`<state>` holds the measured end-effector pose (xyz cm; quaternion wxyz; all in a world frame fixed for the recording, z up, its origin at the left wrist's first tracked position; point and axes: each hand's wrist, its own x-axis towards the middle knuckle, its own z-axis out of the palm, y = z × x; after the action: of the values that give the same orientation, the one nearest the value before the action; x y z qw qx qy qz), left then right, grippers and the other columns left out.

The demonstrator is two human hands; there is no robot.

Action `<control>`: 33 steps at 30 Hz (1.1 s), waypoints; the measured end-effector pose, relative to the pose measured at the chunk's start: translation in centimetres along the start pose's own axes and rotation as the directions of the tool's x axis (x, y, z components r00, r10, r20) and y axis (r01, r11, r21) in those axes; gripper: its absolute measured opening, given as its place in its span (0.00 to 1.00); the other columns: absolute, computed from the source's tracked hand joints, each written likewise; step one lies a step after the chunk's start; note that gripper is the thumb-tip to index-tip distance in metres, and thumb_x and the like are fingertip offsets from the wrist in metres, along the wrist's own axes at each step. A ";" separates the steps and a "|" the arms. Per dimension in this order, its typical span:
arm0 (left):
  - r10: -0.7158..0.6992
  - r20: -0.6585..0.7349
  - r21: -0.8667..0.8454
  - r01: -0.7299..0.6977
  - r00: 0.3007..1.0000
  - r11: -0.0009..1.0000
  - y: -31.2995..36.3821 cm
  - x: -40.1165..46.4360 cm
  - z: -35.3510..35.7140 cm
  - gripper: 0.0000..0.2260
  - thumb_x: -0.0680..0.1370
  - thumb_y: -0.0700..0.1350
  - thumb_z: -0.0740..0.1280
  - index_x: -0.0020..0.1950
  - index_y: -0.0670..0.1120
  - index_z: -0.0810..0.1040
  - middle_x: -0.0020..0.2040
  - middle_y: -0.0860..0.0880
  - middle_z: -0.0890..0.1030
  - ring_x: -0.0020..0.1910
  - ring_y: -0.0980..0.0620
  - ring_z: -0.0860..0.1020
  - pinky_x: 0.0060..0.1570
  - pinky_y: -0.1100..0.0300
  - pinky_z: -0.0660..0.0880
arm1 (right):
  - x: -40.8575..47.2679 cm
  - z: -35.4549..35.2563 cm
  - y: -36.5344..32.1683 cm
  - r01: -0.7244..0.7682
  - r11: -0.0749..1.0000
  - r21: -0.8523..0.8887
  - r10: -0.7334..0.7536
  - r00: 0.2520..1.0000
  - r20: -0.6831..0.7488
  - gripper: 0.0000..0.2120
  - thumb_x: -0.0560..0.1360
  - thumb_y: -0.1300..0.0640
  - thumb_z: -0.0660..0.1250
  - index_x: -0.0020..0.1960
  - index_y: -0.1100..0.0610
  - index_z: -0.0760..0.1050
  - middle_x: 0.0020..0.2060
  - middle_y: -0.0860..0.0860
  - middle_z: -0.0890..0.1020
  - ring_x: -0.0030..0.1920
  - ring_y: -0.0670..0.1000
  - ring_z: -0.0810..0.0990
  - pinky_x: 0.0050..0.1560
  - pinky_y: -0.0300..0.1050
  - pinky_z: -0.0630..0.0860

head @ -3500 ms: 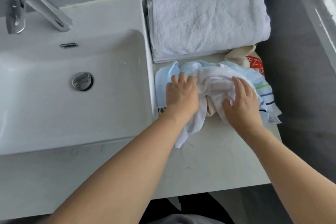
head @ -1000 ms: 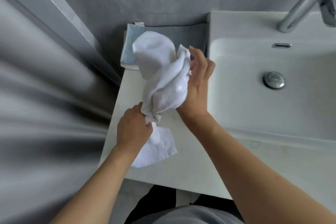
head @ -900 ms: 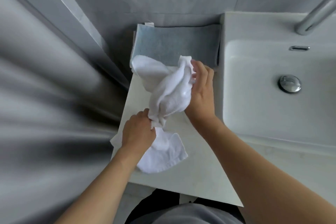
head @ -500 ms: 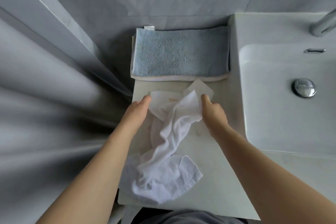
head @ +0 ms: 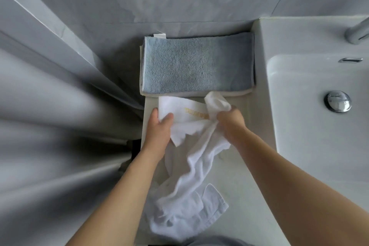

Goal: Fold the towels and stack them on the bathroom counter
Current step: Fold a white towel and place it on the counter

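— Where's the white towel [head: 191, 168]?

— Crumpled along the surface [head: 239, 195], its far end spread flat with gold lettering showing, its near end bunched at the surface's front edge.

— And the folded ones?

— A blue-grey towel [head: 197, 65] lies flat at the back edge, folded into a neat rectangle, on top of a pale towel [head: 199, 94] whose rim shows beneath it.

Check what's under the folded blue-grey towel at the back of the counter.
Under the folded blue-grey terry towel, a cream edge of another folded cloth peeks out along front and left. The rest is covered; the layer count is unclear.
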<state>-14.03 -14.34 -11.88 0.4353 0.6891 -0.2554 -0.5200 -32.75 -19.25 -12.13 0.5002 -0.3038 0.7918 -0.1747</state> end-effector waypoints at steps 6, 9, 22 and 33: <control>0.121 -0.052 -0.343 -0.132 0.991 0.930 4.5 1.4 -6.2 0.06 0.81 0.40 0.65 0.54 0.50 0.78 0.51 0.46 0.84 0.52 0.47 0.82 0.54 0.50 0.78 | -2.7 -3.3 2.1 -0.273 0.657 0.703 -0.079 0.902 0.425 0.15 0.66 0.67 0.61 0.49 0.68 0.81 0.48 0.64 0.83 0.51 0.64 0.83 0.46 0.54 0.82; 0.185 -0.006 -0.212 -0.182 0.983 0.960 5.7 1.6 -7.3 0.05 0.81 0.41 0.66 0.51 0.51 0.78 0.48 0.51 0.85 0.48 0.52 0.83 0.49 0.56 0.80 | -3.3 -4.4 2.2 -0.257 0.529 0.809 -0.234 0.872 0.430 0.16 0.71 0.63 0.59 0.53 0.65 0.80 0.52 0.63 0.83 0.57 0.64 0.80 0.56 0.57 0.78; 0.394 -0.195 0.268 -0.338 0.898 0.902 7.5 3.3 -4.1 0.07 0.78 0.43 0.62 0.45 0.38 0.71 0.38 0.49 0.72 0.36 0.53 0.68 0.37 0.56 0.68 | -2.5 -6.8 -4.0 0.202 0.777 0.596 -0.164 0.979 -0.119 0.08 0.71 0.64 0.61 0.42 0.56 0.78 0.38 0.54 0.79 0.40 0.53 0.77 0.39 0.43 0.75; 0.512 -0.222 0.437 -0.385 0.829 0.813 13.0 13.5 -0.5 0.06 0.81 0.43 0.59 0.49 0.40 0.70 0.40 0.54 0.72 0.41 0.52 0.68 0.35 0.66 0.65 | 3.9 -5.4 -12.8 0.244 0.786 0.568 -0.071 0.948 -0.309 0.10 0.74 0.62 0.56 0.43 0.53 0.74 0.37 0.48 0.79 0.35 0.50 0.73 0.29 0.35 0.72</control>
<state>-7.82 -31.45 -7.29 0.4442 0.7544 -0.4306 -0.2194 -34.93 -31.67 -5.00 0.4406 -0.1688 0.7280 -0.4974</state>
